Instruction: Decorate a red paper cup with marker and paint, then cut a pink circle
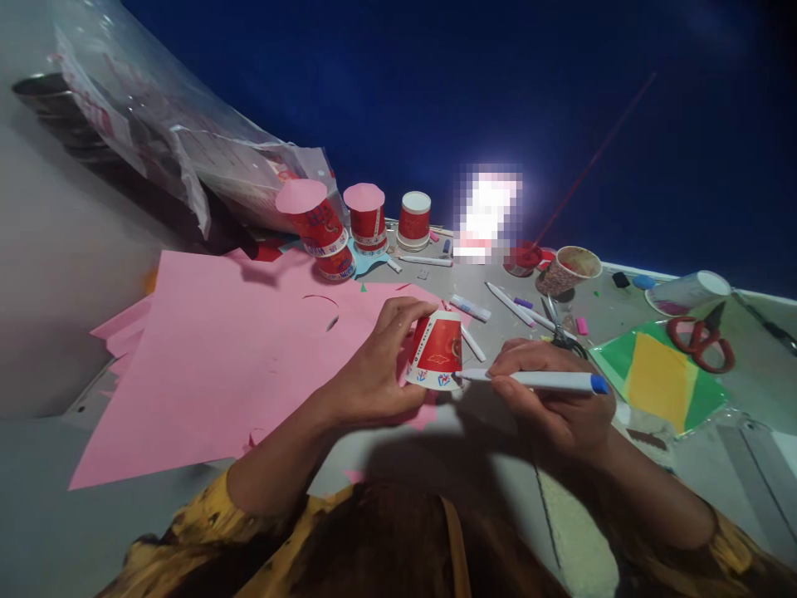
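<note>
A red paper cup (pixel 439 347) with a white band is upside down in my left hand (pixel 381 365), whose thumb and fingers wrap round its left side. Small blue and red marks decorate the band. My right hand (pixel 554 399) grips a white marker (pixel 539 380) with a blue end, its tip at the band on the cup's lower right. Pink paper (pixel 237 349) spreads under and left of my left hand.
Behind stand stacked red cups with a pink top (pixel 322 228), another pink-topped cup (pixel 367 223) and a plain red cup (pixel 414 223). To the right lie scissors (pixel 701 345), green and yellow paper (pixel 661 380) and a tipped white cup (pixel 688 294).
</note>
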A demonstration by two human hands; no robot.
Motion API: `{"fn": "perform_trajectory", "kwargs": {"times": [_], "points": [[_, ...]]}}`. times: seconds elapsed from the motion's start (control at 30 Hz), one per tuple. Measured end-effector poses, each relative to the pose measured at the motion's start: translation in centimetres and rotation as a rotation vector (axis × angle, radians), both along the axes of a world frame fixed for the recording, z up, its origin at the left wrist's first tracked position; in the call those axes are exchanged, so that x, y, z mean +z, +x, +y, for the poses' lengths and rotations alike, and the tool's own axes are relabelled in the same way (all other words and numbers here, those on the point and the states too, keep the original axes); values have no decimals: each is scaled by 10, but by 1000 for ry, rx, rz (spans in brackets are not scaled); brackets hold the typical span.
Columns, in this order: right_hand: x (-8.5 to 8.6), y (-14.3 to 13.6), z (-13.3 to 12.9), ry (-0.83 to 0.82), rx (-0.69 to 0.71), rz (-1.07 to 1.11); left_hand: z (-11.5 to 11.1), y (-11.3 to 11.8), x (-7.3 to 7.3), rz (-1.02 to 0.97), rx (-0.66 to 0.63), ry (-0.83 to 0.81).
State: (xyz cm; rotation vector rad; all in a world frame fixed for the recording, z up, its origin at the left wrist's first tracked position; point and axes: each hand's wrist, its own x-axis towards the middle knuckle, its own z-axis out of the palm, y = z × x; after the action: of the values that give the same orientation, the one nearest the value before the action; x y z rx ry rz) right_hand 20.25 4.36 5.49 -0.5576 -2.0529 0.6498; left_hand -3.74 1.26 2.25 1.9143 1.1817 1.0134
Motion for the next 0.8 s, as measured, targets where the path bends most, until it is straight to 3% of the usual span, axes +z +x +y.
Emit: {"fn": "perform_trajectory", "kwargs": {"times": [0.8], "points": [[-5,-4,-7,39,6,-60,-2,1,-5,126,47,0]]}}
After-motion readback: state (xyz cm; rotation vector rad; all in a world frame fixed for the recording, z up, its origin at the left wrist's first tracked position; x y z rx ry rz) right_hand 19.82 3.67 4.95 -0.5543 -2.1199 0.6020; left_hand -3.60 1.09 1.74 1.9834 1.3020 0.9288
